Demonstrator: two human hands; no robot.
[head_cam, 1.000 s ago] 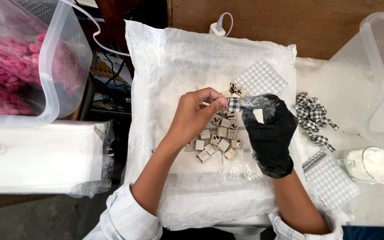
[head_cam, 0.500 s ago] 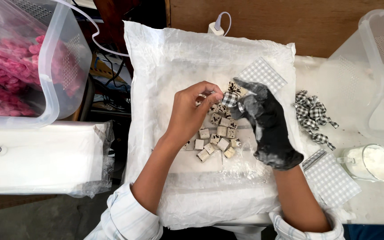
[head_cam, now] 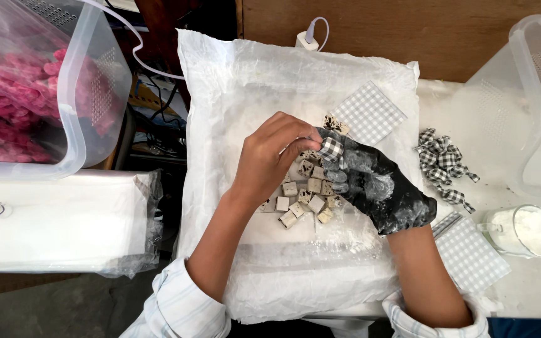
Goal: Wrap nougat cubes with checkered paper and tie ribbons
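My left hand (head_cam: 273, 156) is bare and pinches one end of a small black-and-white checked fabric piece (head_cam: 330, 149). My right hand (head_cam: 374, 184), in a black glove dusted with white, grips the same piece from the other side. Both hands hover just above a cluster of several small beige square pieces (head_cam: 302, 197) lying on a white plastic-wrapped cushion (head_cam: 252, 81). A checked fabric square (head_cam: 369, 112) lies on the cushion beyond my hands.
A clear bin of pink items (head_cam: 14, 94) stands at the left. A pile of finished checked bows (head_cam: 444, 166) lies to the right, near a cup of white powder (head_cam: 524, 230), more checked squares (head_cam: 471, 253) and another clear bin (head_cam: 533, 81). A white wrapped box (head_cam: 57, 222) sits lower left.
My gloved right hand has turned over and dropped from upright to lying across the small pieces, and both hands have closed in on the checked piece.
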